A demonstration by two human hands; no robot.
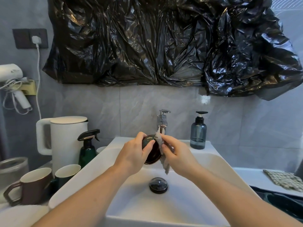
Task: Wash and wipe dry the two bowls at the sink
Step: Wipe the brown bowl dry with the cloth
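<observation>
Together both hands (154, 153) grip bowl (153, 153) and cloth (164, 159).

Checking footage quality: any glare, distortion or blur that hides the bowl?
Head view: glare streaks the black plastic sheet; wide-angle bending curves the sink edges; the bowl is sharp but mostly hidden by the left hand, right hand and grey cloth.

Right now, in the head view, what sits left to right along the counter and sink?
Brown mug → white kettle → green spray bottle → left hand → bowl → right hand → blue pump bottle → patterned cloth.
</observation>
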